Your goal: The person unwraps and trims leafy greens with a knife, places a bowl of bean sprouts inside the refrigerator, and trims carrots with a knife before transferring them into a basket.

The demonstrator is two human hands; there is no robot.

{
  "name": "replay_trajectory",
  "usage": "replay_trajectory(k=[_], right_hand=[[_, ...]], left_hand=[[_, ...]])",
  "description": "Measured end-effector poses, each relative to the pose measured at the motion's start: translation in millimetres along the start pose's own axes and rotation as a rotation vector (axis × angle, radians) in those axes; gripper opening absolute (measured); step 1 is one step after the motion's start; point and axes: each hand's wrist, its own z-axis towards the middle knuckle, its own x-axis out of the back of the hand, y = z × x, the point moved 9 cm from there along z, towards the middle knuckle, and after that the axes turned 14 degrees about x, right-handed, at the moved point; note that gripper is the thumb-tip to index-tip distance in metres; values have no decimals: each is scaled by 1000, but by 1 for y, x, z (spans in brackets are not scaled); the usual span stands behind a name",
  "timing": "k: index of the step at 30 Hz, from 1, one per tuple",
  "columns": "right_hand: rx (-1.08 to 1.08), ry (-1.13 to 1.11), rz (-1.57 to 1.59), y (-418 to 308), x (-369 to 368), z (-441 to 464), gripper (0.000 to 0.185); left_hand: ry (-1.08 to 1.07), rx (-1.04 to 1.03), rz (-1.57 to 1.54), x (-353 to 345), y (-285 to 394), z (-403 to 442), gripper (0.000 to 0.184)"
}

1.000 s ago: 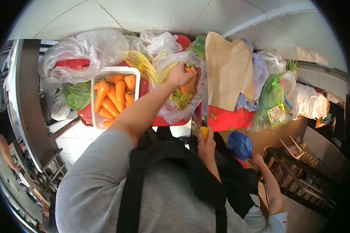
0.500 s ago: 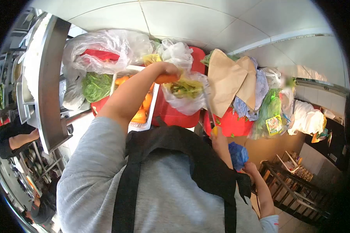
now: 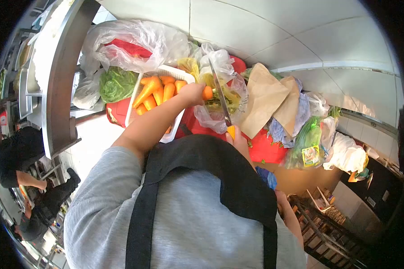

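My left hand (image 3: 193,95) is closed round a carrot (image 3: 207,93), whose end sticks out toward the knife. In my right hand (image 3: 240,142) is the yellow handle of a long knife (image 3: 221,95), its blade pointing up and away beside the carrot. Beneath them lies an open clear plastic bag (image 3: 211,119) with yellow-green scraps in it. Several orange carrots (image 3: 149,92) fill a white basket (image 3: 189,77) left of the bag, partly behind my left forearm.
Leafy greens (image 3: 116,84) and a large clear bag (image 3: 137,45) lie left. Brown paper (image 3: 265,99), a blue cloth (image 3: 300,110) and bagged greens (image 3: 307,143) are right. Another person's hand (image 3: 281,200) is low right, by a blue bag (image 3: 267,178). Other people stand far left.
My left hand has come out of the scrap bag with a carrot and moved toward the basket, then back to the knife. The knife blade now tilts up beside the carrot. The view has shifted.
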Motion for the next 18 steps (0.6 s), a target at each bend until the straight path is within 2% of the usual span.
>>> replay_trajectory(k=[5, 13, 15, 16, 17, 18], right_hand=[[85, 14, -61, -7, -6, 18, 45], [43, -2, -120, 9, -19, 22, 42], [90, -81, -188, 27, -42, 40, 43], [149, -152, -224, 35, -54, 61, 43], [218, -132, -201, 37, -62, 67, 44], [288, -114, -178, 39, -69, 73, 45]], left_hand=[[-9, 52, 13, 4, 4, 1, 50], [27, 53, -38, 5, 8, -1, 48], [-58, -46, -45, -13, 20, -8, 50], [-45, -168, -64, -6, 49, -33, 51], [-43, -288, -77, -2, 82, -71, 53], [-54, -315, -171, 0, 94, -90, 53]])
